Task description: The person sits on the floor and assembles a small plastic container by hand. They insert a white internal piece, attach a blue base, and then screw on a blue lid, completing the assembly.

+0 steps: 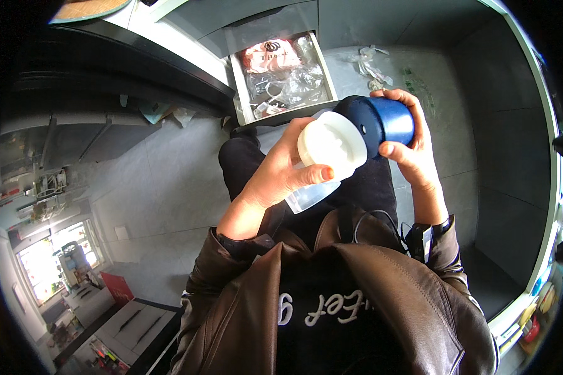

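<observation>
Grey floor lies below you, an open drawer [286,75] ahead holding clear bags and one pink-and-white packet [270,54]. Your left hand [281,172] grips a white plastic lid [331,145] — your right hand [413,147] wraps the blue cylinder [381,123], touching it.

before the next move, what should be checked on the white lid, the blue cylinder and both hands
1. Left hand grips the white round lid: ok, fingers wrap its rim.
2. Right hand grips the blue cylinder: ok, fingers and thumb around it.
3. Lid seated on the cylinder: cannot tell, the joint is hidden.
4. Clear plastic piece under the left hand secured: cannot tell, mostly hidden by the hand.
5. Open drawer apart from both hands: ok.
</observation>
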`<state>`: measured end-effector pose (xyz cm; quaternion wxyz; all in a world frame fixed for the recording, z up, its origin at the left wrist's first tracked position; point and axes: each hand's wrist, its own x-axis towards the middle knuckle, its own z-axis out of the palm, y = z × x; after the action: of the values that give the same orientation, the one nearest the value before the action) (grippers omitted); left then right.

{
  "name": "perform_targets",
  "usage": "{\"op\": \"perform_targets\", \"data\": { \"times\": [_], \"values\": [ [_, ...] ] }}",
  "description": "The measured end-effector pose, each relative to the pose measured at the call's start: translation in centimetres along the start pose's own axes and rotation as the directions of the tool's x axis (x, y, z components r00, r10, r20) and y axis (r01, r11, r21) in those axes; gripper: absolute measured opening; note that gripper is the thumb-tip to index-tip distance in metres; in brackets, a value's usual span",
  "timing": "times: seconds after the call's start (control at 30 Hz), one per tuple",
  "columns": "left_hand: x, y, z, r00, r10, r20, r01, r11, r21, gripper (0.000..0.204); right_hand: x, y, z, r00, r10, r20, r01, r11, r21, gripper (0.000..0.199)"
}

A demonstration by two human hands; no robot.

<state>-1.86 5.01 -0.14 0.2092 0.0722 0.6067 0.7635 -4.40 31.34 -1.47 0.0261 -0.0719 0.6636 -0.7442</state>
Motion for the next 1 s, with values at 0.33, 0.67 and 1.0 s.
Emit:
{"op": "perform_targets", "data": {
  "times": [0.33,0.67,1.0],
  "values": [
    [0.2,0.1,-0.2,0.999,-0.028,-0.021,0.034,0.903,0.429,0.089,0.6,-1.9,0.3,0.941,-0.268,0.208,0.334,0.844,-0.42,0.082],
    [0.3,-1.4,-2.5,0.936,-0.271,0.226,0.276,0.961,0.01,0.089,0.0,-4.9,2.1,0.871,-0.179,0.457,0.419,0.755,-0.504,0.078],
    [-0.4,-0.5,-2.1,0.966,-0.169,0.194,0.155,0.984,0.082,0.083,-0.4,-5.7,2.3,0.866,-0.172,0.469,0.425,0.746,-0.513,0.08]
  ]
}}
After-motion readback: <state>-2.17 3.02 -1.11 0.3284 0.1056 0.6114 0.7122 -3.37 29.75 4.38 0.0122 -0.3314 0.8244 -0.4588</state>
